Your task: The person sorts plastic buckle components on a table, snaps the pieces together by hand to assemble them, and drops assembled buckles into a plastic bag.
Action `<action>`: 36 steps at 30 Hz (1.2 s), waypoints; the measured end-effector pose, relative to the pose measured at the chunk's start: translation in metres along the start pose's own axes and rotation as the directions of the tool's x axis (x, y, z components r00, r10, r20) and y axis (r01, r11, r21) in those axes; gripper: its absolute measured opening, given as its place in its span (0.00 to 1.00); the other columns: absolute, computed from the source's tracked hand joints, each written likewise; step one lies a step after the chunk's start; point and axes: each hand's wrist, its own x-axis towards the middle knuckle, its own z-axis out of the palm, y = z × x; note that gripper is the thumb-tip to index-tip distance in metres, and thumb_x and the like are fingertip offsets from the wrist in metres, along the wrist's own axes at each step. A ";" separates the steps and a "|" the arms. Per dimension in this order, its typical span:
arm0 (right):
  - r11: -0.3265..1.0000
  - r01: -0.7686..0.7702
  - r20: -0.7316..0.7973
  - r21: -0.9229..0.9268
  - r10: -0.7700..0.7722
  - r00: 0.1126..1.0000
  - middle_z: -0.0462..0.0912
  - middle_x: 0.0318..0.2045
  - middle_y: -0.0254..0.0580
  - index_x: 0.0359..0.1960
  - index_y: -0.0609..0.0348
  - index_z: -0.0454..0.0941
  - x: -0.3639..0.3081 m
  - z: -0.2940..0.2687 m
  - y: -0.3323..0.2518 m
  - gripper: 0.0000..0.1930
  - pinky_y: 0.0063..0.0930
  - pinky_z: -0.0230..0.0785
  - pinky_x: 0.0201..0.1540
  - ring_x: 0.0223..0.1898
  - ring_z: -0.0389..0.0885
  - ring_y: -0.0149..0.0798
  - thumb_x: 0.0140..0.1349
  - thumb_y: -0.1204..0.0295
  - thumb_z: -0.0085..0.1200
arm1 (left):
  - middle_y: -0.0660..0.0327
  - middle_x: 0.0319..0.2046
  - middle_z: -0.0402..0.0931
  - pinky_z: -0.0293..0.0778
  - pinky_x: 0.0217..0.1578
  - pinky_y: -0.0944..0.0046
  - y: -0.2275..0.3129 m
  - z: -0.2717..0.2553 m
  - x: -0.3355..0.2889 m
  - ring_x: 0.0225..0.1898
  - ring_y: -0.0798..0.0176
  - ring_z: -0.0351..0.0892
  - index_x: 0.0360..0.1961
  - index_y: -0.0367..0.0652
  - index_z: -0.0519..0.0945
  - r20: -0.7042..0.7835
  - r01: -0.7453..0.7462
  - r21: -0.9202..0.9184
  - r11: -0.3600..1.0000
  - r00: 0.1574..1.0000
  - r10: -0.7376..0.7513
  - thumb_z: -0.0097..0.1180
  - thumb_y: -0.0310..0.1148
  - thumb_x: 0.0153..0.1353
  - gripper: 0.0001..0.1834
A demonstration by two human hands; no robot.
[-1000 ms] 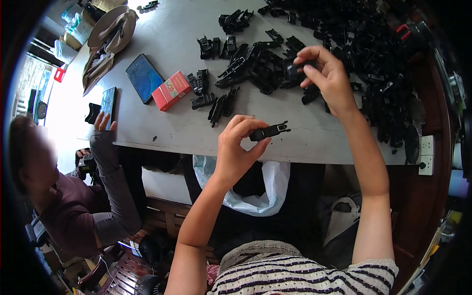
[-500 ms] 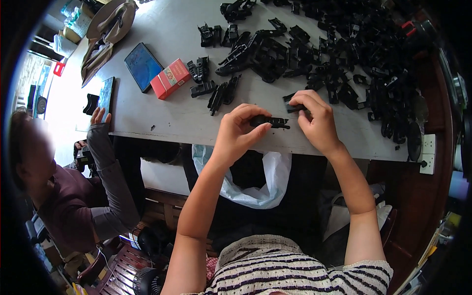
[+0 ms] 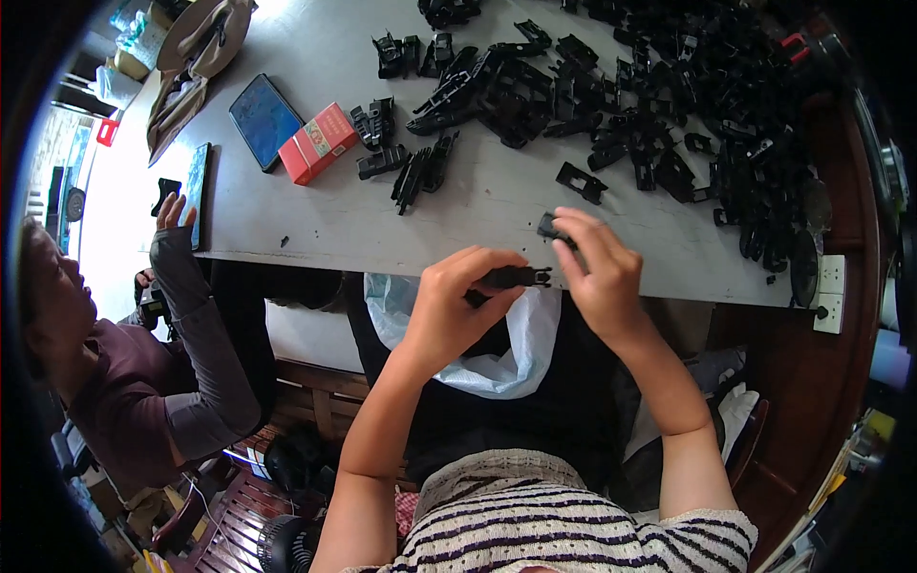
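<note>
My left hand (image 3: 451, 301) is closed around a long black plastic part (image 3: 511, 277) with a notched end, held just over the table's front edge and above an open white plastic bag (image 3: 521, 368). My right hand (image 3: 600, 272) pinches a small dark plastic piece (image 3: 548, 227) between thumb and fingers, up and to the right of that part and apart from it. Beyond the right hand, a black rectangular frame piece (image 3: 581, 182) lies on the table.
Many black plastic parts (image 3: 659, 115) are heaped across the table's (image 3: 334, 220) far right. Small sets of parts, a red box (image 3: 318, 143) and a phone (image 3: 264, 121) lie further left. A co-worker (image 3: 134, 372) sits at left, one hand by another phone (image 3: 198, 191).
Both hands have come nearer to me, the left with its black part now at the table edge. The right has drawn its small piece back, and the frame piece shows behind it.
</note>
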 end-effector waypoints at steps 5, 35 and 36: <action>0.995 0.044 0.070 -0.092 -0.038 0.997 0.80 0.41 0.42 0.44 0.57 0.77 0.004 -0.015 0.002 0.16 0.31 0.75 0.32 0.34 0.82 0.45 0.50 0.79 0.57 | 0.61 0.39 0.78 0.75 0.39 0.72 -0.011 -0.009 -0.030 0.39 0.70 0.77 0.42 0.37 0.79 -0.066 0.071 0.017 0.997 0.995 -0.070 0.60 0.15 0.47 0.18; 0.772 -0.308 0.403 0.557 0.073 0.912 0.74 0.31 0.39 0.31 0.61 0.76 0.009 -0.010 -0.033 0.15 0.25 0.65 0.28 0.25 0.70 0.31 0.47 0.68 0.68 | 0.60 0.33 0.71 0.65 0.40 0.71 -0.008 -0.003 -0.024 0.36 0.68 0.70 0.39 0.34 0.75 -0.270 -0.174 -0.324 0.930 0.959 0.085 0.51 0.21 0.57 0.08; 0.828 -0.244 0.379 0.504 0.042 0.924 0.74 0.31 0.39 0.32 0.61 0.76 0.021 -0.015 -0.031 0.16 0.27 0.65 0.28 0.25 0.71 0.32 0.47 0.66 0.67 | 0.60 0.31 0.70 0.65 0.39 0.71 -0.013 -0.013 -0.023 0.34 0.67 0.69 0.34 0.34 0.75 -0.276 -0.223 -0.248 0.943 0.949 0.152 0.49 0.21 0.58 0.05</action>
